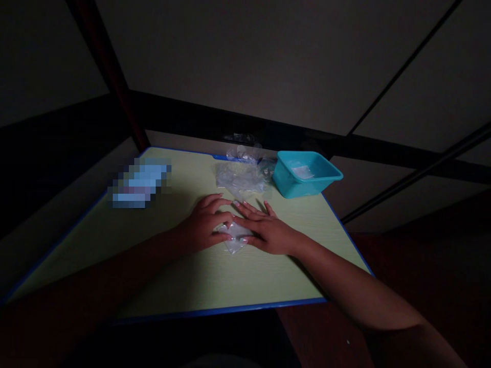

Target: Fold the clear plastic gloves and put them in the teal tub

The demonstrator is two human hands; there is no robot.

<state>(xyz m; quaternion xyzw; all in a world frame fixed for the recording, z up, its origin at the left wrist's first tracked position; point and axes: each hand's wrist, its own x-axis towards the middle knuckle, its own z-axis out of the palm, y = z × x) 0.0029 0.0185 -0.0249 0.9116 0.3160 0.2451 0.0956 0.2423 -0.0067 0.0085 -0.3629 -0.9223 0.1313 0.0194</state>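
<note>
A small clear plastic bag (235, 244), whitish inside, lies on the table between my two hands. My left hand (205, 225) is at its left side, with bent fingers and the thumb and index finger closed about its edge. From the right, my right hand (270, 230) rests over the bag with its fingers stretched and spread. The right thumb touches the bag's surface, and its index finger reaches to the left fingertips. Beyond the hands lies a loose pile of clear plastic bags (241, 179).
A turquoise plastic basket (297, 186) stands at the table's back right, with a small white packet (303, 172) inside. A pixelated bluish object (141, 184) is at the back left. The pale table (172, 286) has a blue edge, with dark panels behind it.
</note>
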